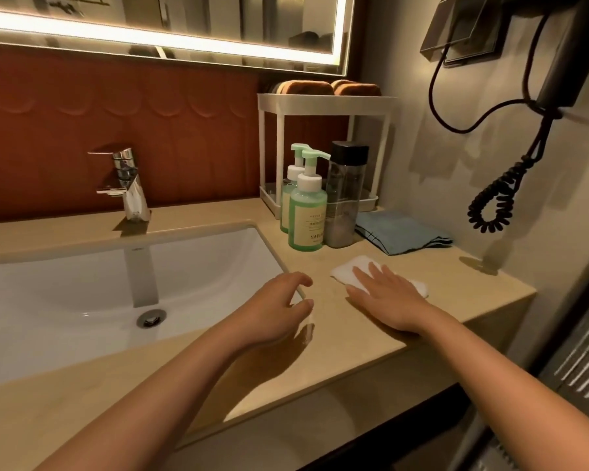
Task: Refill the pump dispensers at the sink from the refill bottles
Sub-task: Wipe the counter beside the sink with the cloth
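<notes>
A: Hands, quick.
B: Right hand lies flat with straight fingers, palm down on a white cloth on the counter. Left hand is loosely curled with nothing in it, over the counter at the right rim of the sink.

A: Dispensers?
B: Two. The front dispenser holds green liquid, nearly full, has a mint pump and stands upright on the counter. The rear dispenser is right behind it and mostly hidden by it. Touching or not, cannot tell.

A: Refill?
B: A clear bottle with a black cap stands upright just right of the front dispenser and looks to be touching it. Its fill level is hard to read.

A: Anything between the hands and the bottles?
B: Only bare counter. The white cloth lies in front of the bottles, apart from them.

A: Surroundings?
B: A white rack stands behind the bottles in the corner. Brown items sit on its top shelf, towels or sponges, cannot tell. A folded blue cloth lies near the clear bottle, to its right. The chrome faucet is behind the basin, well to the left. The drain is in the basin and a lit mirror hangs above. A black coiled cord hangs on the right wall.
</notes>
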### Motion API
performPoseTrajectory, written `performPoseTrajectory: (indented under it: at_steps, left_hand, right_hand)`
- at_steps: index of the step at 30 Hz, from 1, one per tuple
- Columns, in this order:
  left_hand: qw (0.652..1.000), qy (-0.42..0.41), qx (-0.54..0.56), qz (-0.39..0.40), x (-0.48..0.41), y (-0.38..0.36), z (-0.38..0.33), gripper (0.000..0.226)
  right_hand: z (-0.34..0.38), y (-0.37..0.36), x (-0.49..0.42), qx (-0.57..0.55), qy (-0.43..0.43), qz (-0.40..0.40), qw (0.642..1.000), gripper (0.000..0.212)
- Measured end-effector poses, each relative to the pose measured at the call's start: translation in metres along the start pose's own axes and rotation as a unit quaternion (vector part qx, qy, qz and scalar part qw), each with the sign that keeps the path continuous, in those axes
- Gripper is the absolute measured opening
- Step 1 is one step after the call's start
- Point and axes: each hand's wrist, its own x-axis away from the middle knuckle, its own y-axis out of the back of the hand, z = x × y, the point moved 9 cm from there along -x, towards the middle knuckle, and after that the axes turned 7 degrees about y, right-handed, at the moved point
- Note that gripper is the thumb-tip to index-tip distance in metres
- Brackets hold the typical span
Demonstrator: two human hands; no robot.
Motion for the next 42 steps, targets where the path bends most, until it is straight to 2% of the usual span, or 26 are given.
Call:
performPoseTrajectory:
  at_steps: [7,12,15,20,26,30,36,42]
  left_hand:
    - [0.993,-0.023,-0.117,0.016,0.013,-0.015,0.006,0.052]
    - [0.982,-0.037,-0.158,0.093,0.032,-0.030,0.009,0.053]
    - [0.973,-0.048,-0.192,0.121,0.046,-0.041,0.003,0.057]
    - [0.957,-0.016,-0.241,0.158,0.038,-0.056,-0.001,0.059]
    - [0.947,0.018,-0.288,0.140,-0.010,-0.065,-0.006,0.059]
    - [0.946,0.040,-0.286,0.145,-0.046,-0.062,0.001,0.059]
    - [0.962,0.082,-0.228,0.129,-0.097,-0.055,0.019,0.055]
    - [0.962,0.098,-0.227,0.112,-0.116,-0.052,0.025,0.054]
  right_hand:
    - [0.104,-0.008,0.033,-0.022,0.183,0.047,0.982,0.054]
    - [0.116,-0.007,0.071,-0.051,0.245,0.062,0.966,0.046]
    - [0.101,-0.012,0.085,-0.030,0.228,0.045,0.972,0.048]
    - [0.072,-0.016,0.088,0.033,0.139,0.037,0.989,0.051]
    - [0.037,-0.011,0.047,0.032,0.072,0.079,0.994,0.053]
    - [0.022,-0.006,0.007,0.021,0.055,0.099,0.993,0.053]
    - [0.016,0.004,-0.037,-0.007,0.035,0.091,0.995,0.052]
    - [0.012,0.006,-0.057,0.005,0.023,0.072,0.997,0.051]
